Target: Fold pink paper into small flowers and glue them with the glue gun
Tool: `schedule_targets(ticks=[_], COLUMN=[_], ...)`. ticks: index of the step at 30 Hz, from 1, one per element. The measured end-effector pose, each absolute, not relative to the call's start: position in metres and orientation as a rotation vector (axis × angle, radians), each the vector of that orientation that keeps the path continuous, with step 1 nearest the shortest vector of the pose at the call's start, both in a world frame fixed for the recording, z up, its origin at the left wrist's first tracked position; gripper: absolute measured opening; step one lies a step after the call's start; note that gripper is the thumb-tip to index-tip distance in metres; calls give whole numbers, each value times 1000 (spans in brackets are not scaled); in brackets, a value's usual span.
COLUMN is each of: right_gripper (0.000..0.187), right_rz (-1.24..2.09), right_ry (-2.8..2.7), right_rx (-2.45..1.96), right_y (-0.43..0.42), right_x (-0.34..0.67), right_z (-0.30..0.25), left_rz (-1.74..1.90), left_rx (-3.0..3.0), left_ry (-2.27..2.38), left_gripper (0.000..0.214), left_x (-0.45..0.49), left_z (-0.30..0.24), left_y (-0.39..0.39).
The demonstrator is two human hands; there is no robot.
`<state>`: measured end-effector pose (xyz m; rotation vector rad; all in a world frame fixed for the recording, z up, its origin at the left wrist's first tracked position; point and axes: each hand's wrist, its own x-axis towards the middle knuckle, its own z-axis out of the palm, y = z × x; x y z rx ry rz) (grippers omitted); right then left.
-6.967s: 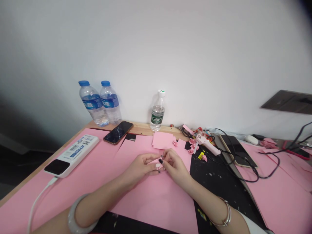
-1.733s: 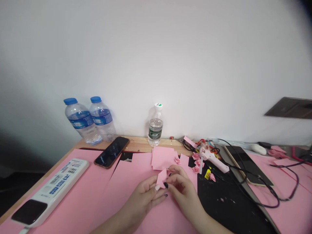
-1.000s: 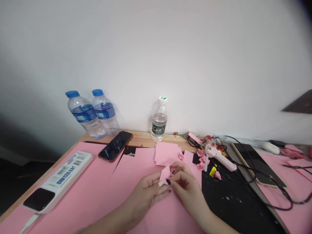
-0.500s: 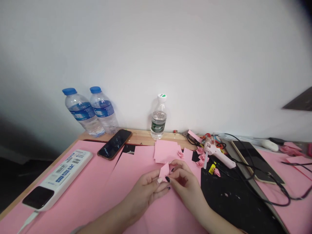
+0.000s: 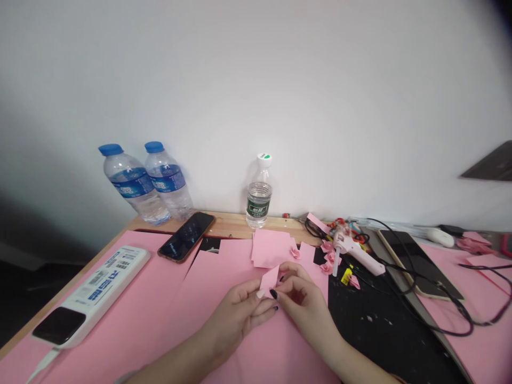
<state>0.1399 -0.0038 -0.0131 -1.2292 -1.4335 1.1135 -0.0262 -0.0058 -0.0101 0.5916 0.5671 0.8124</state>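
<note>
A small folded piece of pink paper (image 5: pixel 269 280) stands up between my two hands. My left hand (image 5: pixel 236 320) pinches its lower edge with the fingertips. My right hand (image 5: pixel 302 298) grips it from the other side, fingers curled, hiding part of the fold. Just beyond my hands lies a loose stack of pink paper squares (image 5: pixel 271 247). Several small pink paper flowers (image 5: pixel 327 257) sit to the right of my right hand, near a pink hot glue gun (image 5: pixel 352 257).
Pink paper sheets (image 5: pixel 160 304) and a black cutting mat (image 5: pixel 384 314) cover the wooden table. A white power bank (image 5: pixel 90 296), a phone (image 5: pixel 186 244), several water bottles (image 5: pixel 259 192) and a tablet (image 5: pixel 420 264) with black cables stand around.
The pink piece now shows clearly between my hands, unlike in the oldest frame. My hands sit lower in view. Over the last second they have barely moved, and the view has drifted slightly.
</note>
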Motion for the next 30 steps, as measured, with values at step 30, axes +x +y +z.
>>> schedule_targets(ticks=[30], right_gripper=[14], right_rz=[1193], right_ry=[-1372], right_rx=[-1266], right_y=[-2], right_x=[141], right_z=[-9], left_rz=[747], left_rx=[883], left_ry=[870], left_gripper=[27], left_x=[-26], left_z=[-5], left_y=[-11])
